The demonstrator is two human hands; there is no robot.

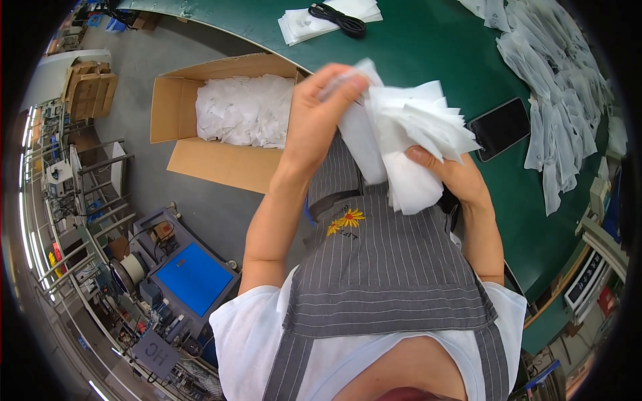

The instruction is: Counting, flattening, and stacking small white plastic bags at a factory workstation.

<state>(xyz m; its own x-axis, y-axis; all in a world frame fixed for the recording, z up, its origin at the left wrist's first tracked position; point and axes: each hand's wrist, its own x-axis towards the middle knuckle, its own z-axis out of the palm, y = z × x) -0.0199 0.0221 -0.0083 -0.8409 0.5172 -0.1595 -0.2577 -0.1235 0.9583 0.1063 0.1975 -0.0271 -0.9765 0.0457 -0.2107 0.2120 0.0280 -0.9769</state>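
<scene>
Above the edge of the green table (428,40), my right hand (455,175) grips a fanned stack of white translucent bags (418,134), thumb on top. My left hand (328,93) pinches one such bag (361,127) between thumb and fingers, beside the stack; it is a little blurred. On the floor to the left stands an open cardboard box (231,164) with many similar white bags (244,110) in it. A black phone (500,129) lies on the table just right of my right hand.
Many translucent bags (555,100) lie overlapped along the table's right side. A coiled black cable (338,19) rests on white sheets (297,25) at the far side. Left on the floor are a blue-topped cart (195,277), machinery and metal racks (87,234).
</scene>
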